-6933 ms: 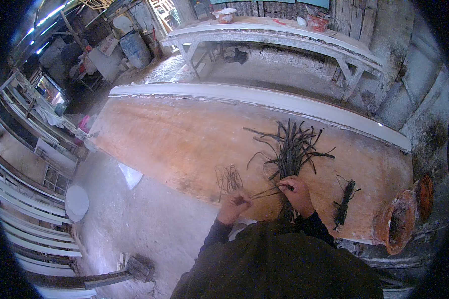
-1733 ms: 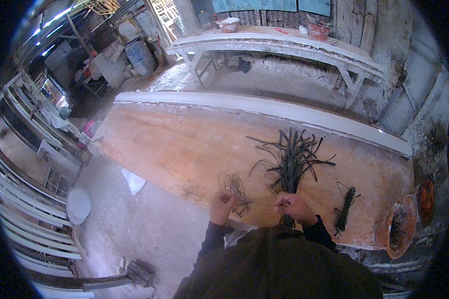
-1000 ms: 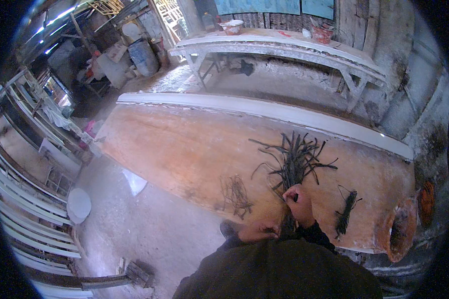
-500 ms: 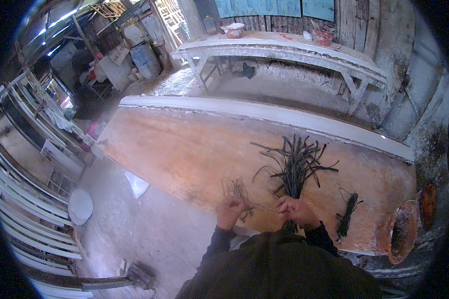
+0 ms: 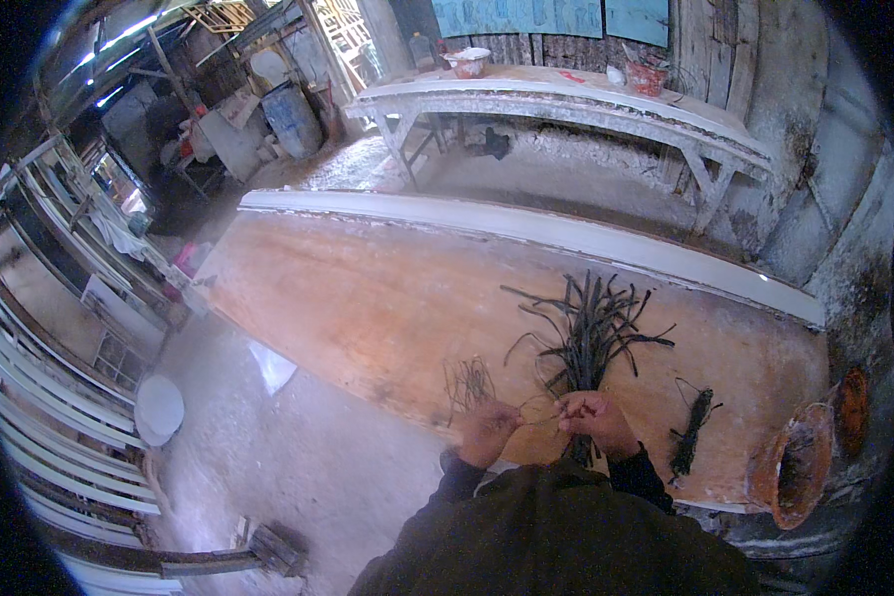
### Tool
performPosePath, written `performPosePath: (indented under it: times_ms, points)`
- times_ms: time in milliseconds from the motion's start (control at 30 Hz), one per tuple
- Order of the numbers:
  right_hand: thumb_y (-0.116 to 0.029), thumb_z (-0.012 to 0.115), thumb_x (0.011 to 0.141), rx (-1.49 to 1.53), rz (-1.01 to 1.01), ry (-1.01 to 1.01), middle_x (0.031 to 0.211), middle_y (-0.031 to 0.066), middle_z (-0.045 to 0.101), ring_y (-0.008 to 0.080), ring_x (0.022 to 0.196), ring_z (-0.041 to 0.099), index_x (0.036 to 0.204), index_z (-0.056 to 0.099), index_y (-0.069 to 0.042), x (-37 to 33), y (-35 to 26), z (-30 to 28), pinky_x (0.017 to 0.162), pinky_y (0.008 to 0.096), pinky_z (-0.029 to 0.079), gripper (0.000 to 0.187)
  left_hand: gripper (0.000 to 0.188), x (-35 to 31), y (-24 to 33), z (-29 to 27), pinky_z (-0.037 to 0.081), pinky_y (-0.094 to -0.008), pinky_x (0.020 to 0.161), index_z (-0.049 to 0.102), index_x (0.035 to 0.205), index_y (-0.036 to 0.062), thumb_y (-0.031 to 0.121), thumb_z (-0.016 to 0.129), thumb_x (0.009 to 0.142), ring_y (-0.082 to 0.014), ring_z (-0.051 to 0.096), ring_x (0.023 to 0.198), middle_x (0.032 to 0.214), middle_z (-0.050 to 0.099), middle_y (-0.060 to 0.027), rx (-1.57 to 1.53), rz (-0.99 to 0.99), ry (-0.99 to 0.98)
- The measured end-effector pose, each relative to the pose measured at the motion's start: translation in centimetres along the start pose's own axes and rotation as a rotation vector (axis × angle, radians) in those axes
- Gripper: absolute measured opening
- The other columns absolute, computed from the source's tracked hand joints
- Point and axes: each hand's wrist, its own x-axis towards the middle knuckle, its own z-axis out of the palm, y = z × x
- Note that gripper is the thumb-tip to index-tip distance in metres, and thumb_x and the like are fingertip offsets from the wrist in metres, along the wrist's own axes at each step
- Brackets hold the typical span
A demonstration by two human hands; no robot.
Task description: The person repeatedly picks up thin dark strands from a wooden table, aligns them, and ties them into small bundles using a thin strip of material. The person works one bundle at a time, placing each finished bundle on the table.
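Note:
A spread bundle of dark, flat strips [image 5: 591,333] lies on the wooden tabletop in front of me, its lower end passing beneath my right hand. My right hand [image 5: 600,423] is closed in a pinch at the bundle's near end. Just to its left, my left hand [image 5: 488,433] is also closed, fingertips together. A thin strand [image 5: 538,412] runs between the two hands. Beside my left hand sits a loose tangle of thin strands [image 5: 470,379]. A smaller tied dark bundle [image 5: 694,433] rests to the right of my right hand.
The long tabletop [image 5: 368,288] has a white raised rail [image 5: 507,223] along its far side. At its right end stands an orange bucket [image 5: 803,467]. Beyond is a white-stained bench [image 5: 556,89] with bowls. White slats [image 5: 65,437] are stacked at the left.
My left hand has moved right, closer to my right hand, shortening the gap that the strand crosses. The right hand and the strip bundle stay nearly where they were.

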Motion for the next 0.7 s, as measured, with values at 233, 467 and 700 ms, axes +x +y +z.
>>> performPosePath:
  times_ms: [233, 467, 700]
  points:
    - [-0.005, 0.06, 0.072, -0.441, -0.055, 0.361, 0.073, 0.0063, 0.052, 0.0149, 0.075, 0.051, 0.075, 0.051, -0.003, 0.6, -2.5, 1.1, 0.067, 0.0263, 0.04, 0.01, 0.009, -1.1, 1.5, 1.8, 0.035, -0.0263, 0.073, 0.052, 0.078, 0.0035, 0.012, 0.055, 0.078, -0.0125, 0.046, 0.078, 0.08, 0.049, -0.0024, -0.415, 0.074, -0.828]
    - [-0.006, 0.061, 0.071, -0.535, -0.361, 0.454, 0.083, 0.0106, 0.053, 0.0219, 0.082, 0.051, 0.079, 0.059, -0.002, 1.2, -2.8, 1.7, 0.073, 0.0289, 0.04, 0.009, 0.008, -1.3, -1.2, -1.1, 0.037, -0.0225, 0.063, 0.051, 0.074, 0.0062, 0.009, 0.058, 0.075, -0.0081, 0.046, 0.068, 0.073, 0.049, -0.0004, -0.48, -0.191, -0.438]
    - [-0.01, 0.064, 0.069, -0.083, -0.084, -0.141, 0.086, 0.0072, 0.053, 0.016, 0.084, 0.05, 0.076, 0.059, -0.001, 0.1, -2.5, 0.6, 0.073, 0.0284, 0.039, 0.012, 0.014, 0.3, 0.2, -4.0, 0.041, -0.0212, 0.048, 0.053, 0.068, 0.0043, 0.01, 0.066, 0.069, -0.0083, 0.051, 0.054, 0.06, 0.053, -0.0001, -0.045, -0.203, 0.216]
